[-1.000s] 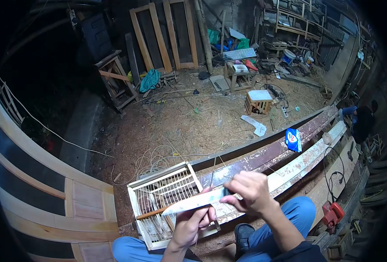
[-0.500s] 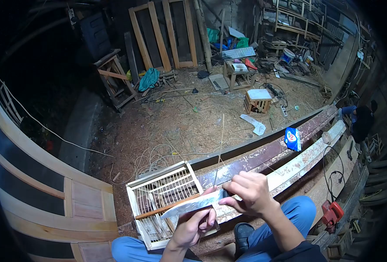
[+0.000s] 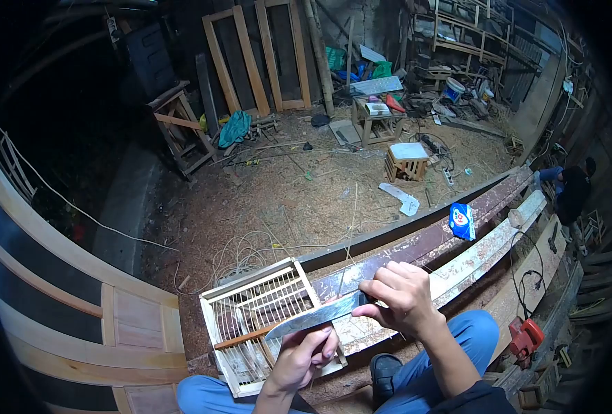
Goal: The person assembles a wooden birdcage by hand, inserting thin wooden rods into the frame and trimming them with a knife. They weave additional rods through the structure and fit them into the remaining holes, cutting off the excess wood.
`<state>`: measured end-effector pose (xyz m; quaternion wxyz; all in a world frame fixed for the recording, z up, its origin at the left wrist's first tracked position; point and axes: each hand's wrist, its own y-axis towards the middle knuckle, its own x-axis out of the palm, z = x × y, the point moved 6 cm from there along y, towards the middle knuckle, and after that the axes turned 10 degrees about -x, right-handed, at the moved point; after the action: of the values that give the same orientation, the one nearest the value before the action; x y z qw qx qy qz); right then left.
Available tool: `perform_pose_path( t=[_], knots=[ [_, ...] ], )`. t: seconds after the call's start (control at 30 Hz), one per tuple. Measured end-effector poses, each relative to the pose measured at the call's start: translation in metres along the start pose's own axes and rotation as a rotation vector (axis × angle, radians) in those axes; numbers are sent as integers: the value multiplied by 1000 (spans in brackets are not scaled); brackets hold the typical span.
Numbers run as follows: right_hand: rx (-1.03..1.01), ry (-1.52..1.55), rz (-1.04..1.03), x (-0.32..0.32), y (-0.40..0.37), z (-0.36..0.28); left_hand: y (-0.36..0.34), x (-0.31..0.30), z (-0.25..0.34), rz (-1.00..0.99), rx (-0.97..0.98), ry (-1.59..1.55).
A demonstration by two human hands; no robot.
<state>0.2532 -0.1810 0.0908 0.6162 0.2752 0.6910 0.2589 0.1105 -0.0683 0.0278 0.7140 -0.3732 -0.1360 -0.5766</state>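
Since half a second ago, the right hand (image 3: pixel 400 298) has slid slightly toward 1 o'clock, taking the knife (image 3: pixel 314 318) along, its tip drawn back toward 2 o'clock. The knife, bright white a second ago, now looks greyer. The strip (image 3: pixel 351 228) shows farther toward 12 o'clock than a second ago.

- Long grey metal knife with a dark handle (image 3: pixel 313 319): hand-held, tilted; tip low at left, handle higher at right; blade face mottled.
- Thin pale strip (image 3: pixel 352 221): near upright, rising beyond the blade; lower end hidden; blade contact cannot be told.
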Motion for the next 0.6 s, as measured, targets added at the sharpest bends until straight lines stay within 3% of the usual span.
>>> perform_pose_path(
  t=[0.13, 0.23, 0.33, 0.4, 0.6],
  knots=[
    [26, -77, 15, -12, 4, 9, -2, -2, 2, 54, 56, 15],
    [206, -63, 141, -22, -6, 38, -6, 4, 7, -1, 94, 74],
    [183, -95, 146, -26, -8, 37, -1, 5, 2, -11, 89, 141],
    [132, -23, 68, -17, -4, 20, 1, 4, 3, -122, 166, -39],
    [-6, 71, -43, 8, 4, -19, -2, -1, 2, 58, 122, 115]
  ],
)
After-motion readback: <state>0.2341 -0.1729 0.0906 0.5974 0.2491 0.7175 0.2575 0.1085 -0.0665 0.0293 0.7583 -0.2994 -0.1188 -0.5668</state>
